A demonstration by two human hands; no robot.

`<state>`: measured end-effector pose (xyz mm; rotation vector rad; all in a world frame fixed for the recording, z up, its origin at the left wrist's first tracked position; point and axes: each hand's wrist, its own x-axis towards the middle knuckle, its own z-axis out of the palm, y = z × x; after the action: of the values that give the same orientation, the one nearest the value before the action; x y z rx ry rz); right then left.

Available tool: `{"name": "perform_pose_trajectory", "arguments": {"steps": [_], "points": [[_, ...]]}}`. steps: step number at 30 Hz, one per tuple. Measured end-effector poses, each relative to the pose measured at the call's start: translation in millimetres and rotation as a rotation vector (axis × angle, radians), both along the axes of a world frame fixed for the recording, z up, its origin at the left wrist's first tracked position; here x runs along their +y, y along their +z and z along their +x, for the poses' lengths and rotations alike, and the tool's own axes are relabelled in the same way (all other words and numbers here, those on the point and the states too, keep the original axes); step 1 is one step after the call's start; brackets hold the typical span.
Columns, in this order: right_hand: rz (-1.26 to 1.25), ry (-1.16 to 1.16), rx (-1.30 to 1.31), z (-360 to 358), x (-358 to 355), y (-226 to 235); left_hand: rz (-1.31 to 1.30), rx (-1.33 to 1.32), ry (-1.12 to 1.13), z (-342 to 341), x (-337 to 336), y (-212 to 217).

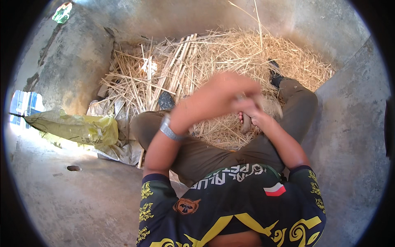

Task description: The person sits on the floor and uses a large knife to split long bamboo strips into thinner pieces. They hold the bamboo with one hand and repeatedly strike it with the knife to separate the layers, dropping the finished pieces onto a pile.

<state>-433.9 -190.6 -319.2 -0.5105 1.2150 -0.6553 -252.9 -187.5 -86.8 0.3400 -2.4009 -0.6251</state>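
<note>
My right hand (254, 115) is closed around a curved brown handle (246, 123) that looks wooden. Whatever is fixed to the handle is hidden or blurred. Across it, just above the right hand, reaches my left hand (236, 88), smeared by motion, so its fingers cannot be made out. A grey wristwatch (168, 128) is on my left wrist. Both hands are between my bent legs, over a heap of pale shavings (222, 129). A thin pale strip (259, 24) rises beyond the hands; its lower end is lost near the heap.
Long split strips (177, 68) lie far left of the hands, with more shavings (296, 49) at the far right. A yellowish translucent sack (74, 127) is at the left. Concrete walls (354, 90) surround the spot. There is a small hole (74, 168) in the concrete.
</note>
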Motion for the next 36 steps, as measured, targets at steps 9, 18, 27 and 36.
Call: {"name": "perform_pose_trajectory", "arguments": {"steps": [9,18,27,36], "points": [[-0.207,0.201,0.256,15.5,8.9,5.5,-0.006,0.377,0.713,115.8,-90.7,66.3],[-0.652,-0.032,-0.010,71.2,12.7,123.6,0.129,0.961,0.487,121.0,-125.1,27.0],[-0.273,0.109,-0.036,102.5,29.9,51.4,0.005,1.012,0.547,74.8,-116.2,7.3],[-0.369,0.111,0.227,91.7,19.9,45.4,0.244,1.024,0.616,106.7,-95.5,47.7]]}}
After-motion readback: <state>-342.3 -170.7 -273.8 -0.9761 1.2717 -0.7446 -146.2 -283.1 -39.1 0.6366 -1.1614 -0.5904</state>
